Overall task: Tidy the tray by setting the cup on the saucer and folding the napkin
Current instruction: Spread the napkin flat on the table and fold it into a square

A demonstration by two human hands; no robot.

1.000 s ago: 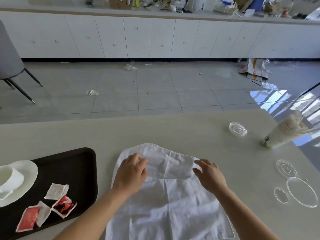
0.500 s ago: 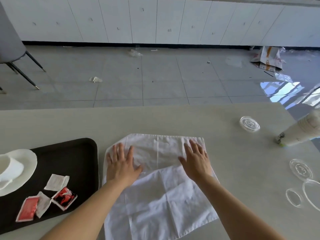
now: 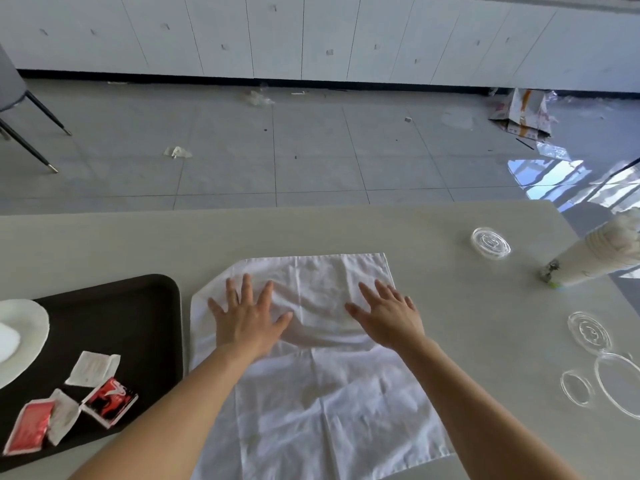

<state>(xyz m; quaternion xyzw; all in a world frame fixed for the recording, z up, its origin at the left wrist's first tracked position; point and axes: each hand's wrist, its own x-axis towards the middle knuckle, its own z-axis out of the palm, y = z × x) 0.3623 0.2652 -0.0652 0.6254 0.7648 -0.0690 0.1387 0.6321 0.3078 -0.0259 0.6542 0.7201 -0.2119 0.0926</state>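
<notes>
While the napkin (image 3: 311, 344) lies on the table (image 3: 450, 306) at 3 o'clock of the tray (image 3: 138, 306), its folded far flap is pressed flat by the left hand (image 3: 247, 318) and right hand (image 3: 388, 315), fingers spread and gripping nothing. A second fold is judged next, calling for pinched corners. On the tray, sachets (image 3: 72, 400) are held, with the cup (image 3: 7, 341) on the saucer (image 3: 27, 327) at 9 o'clock.

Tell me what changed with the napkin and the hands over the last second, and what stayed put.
The far flap of the napkin, pinched and carried by the fingertips a second ago, now lies folded flat. Both the left hand and the right hand have let go and press it with open palms. The tray, saucer and packets stayed as they were.
</notes>
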